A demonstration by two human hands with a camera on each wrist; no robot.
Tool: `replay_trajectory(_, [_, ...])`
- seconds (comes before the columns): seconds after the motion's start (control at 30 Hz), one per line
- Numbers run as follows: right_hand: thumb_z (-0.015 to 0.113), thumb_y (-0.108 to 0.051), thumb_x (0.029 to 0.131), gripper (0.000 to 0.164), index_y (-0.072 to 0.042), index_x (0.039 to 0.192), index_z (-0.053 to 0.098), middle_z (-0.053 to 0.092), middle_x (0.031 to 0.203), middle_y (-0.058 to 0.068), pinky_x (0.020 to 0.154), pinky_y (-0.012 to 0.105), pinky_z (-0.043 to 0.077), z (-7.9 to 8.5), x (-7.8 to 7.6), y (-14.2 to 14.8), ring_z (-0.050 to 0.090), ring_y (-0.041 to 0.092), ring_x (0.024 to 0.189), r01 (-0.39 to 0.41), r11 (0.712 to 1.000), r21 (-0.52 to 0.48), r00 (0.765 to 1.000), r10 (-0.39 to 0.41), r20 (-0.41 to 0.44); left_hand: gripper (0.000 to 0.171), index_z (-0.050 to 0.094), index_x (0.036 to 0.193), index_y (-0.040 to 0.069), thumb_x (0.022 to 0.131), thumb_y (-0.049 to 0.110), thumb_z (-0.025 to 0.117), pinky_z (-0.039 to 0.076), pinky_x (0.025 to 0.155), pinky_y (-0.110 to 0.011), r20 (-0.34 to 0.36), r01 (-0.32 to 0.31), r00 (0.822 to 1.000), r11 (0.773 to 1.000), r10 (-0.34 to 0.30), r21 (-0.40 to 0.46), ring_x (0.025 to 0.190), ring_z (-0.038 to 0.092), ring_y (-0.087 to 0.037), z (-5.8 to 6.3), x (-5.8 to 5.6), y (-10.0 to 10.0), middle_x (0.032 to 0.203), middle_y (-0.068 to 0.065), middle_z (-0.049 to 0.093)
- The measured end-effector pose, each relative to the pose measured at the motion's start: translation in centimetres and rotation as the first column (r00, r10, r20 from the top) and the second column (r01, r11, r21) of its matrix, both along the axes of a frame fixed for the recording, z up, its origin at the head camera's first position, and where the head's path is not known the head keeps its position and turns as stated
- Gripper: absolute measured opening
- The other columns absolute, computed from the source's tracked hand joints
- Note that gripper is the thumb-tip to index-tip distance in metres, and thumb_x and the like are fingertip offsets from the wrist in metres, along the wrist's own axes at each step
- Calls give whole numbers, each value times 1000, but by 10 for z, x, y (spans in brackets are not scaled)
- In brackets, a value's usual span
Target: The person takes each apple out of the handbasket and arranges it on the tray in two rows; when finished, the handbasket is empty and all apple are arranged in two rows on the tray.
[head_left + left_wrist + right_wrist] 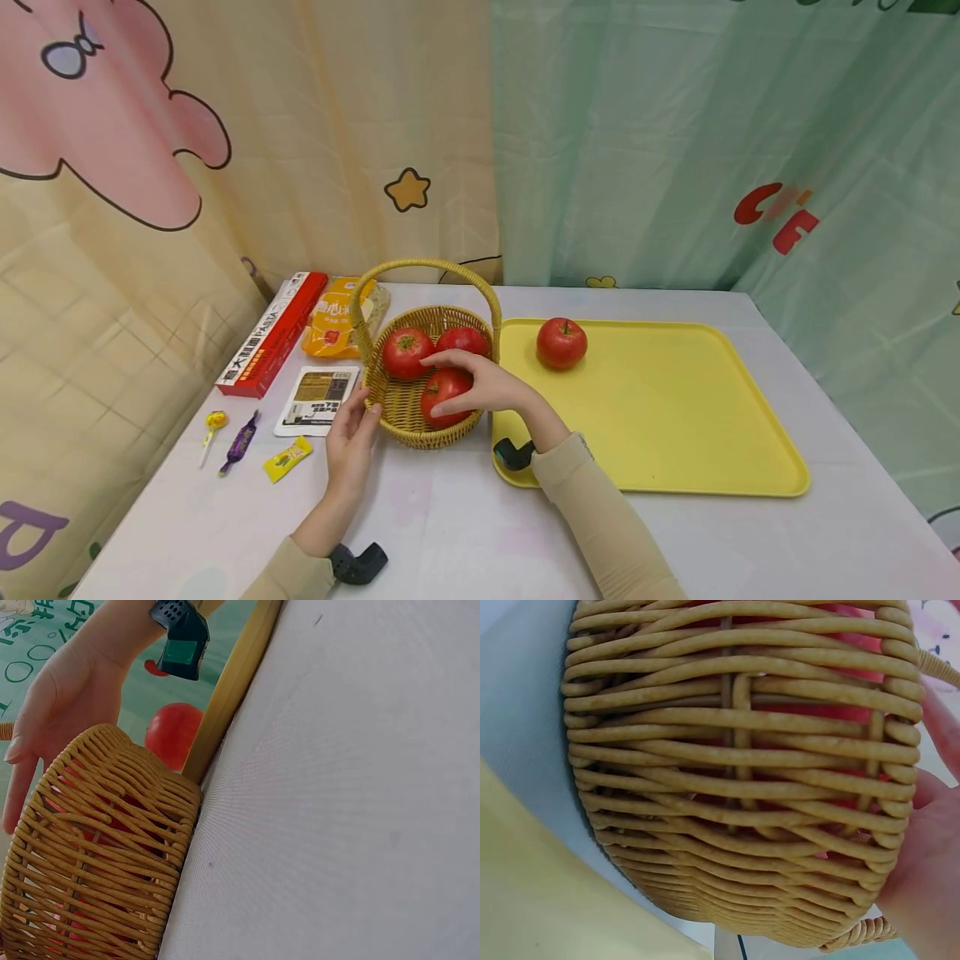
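Note:
A woven wicker basket with an arched handle stands on the table, with three red apples inside. My left hand holds the basket's left side, thumb and fingers at the rim. Over the basket's right rim reaches my right hand, its thumb and fingers spread loosely above the nearest apple. In the left wrist view, this right hand shows above the rim. The other two apples, one on the left and one behind, lie farther back in the basket.
Right of the basket lies a yellow tray bearing one apple. At left are a red pasta box, an orange food bag, a white packet, a lollipop, a purple candy and a yellow candy. Curtains hang behind.

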State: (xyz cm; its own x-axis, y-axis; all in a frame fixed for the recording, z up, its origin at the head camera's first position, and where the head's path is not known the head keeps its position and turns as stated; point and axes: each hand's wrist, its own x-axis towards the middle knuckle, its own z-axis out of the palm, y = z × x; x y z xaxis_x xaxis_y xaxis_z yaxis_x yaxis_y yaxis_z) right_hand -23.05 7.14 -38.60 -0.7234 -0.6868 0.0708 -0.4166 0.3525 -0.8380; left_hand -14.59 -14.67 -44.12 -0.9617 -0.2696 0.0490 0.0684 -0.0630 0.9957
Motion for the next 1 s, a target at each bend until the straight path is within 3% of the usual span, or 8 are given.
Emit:
replay_trajectory(0.37, [77,-25,77,59,-16,130,53,53,132,5,100,39,43,-4,-3,0,44,16,120,39,999,-1,999,-39,1,44,40,137,0,97,16,53,38,100,-16,-10,7,1000,1000,-7,9,137,28,-22,0,1,0,151,-5,28])
replay_trajectory(0.67, [76,-24,78,55,-16,128,55,53,129,-4,100,38,42,-3,-3,1,44,15,119,46,998,41,998,-45,-32,42,42,136,2,97,14,52,38,100,-17,-10,-3,1000,1000,3,12,137,28,-21,-1,0,0,150,-4,30])
replay_trajectory(1.0, [77,-20,78,55,-12,127,54,50,128,-2,96,34,46,-5,-1,-2,44,17,118,-12,997,82,997,18,-72,45,40,137,2,97,18,52,37,101,-18,14,11,1000,1000,-11,-8,138,26,-21,2,1,0,151,-5,27])
